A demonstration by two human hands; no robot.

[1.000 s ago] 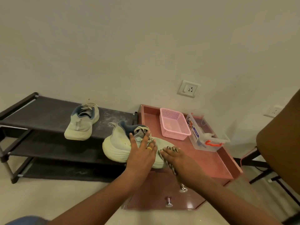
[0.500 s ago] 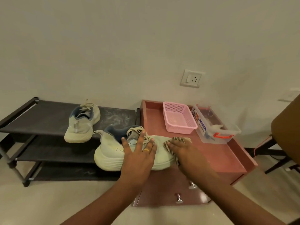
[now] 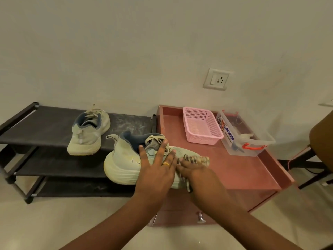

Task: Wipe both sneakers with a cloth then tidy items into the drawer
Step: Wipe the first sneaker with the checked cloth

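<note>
A pale green sneaker (image 3: 124, 166) lies on its side at the left edge of the pink cabinet top (image 3: 239, 170), toe pointing right. My left hand (image 3: 158, 168) rests flat on its upper with fingers spread, a ring on one finger. My right hand (image 3: 194, 170) presses a striped cloth (image 3: 196, 158) against the toe; the toe itself is hidden under cloth and hand. The second sneaker (image 3: 88, 132) stands upright on the top tier of the black shoe rack (image 3: 45, 127). A drawer front with a metal knob (image 3: 201, 217) shows below my arms.
A pink mesh basket (image 3: 201, 127) and a clear plastic box with a red handle (image 3: 246, 139) stand at the back of the cabinet top. A wall socket (image 3: 217, 79) is above. A brown chair (image 3: 322, 141) stands at the right edge.
The view has shifted so everything sits further right. My right hand with the cloth has slid along the sneaker's toe; my left hand stays spread on the upper.
</note>
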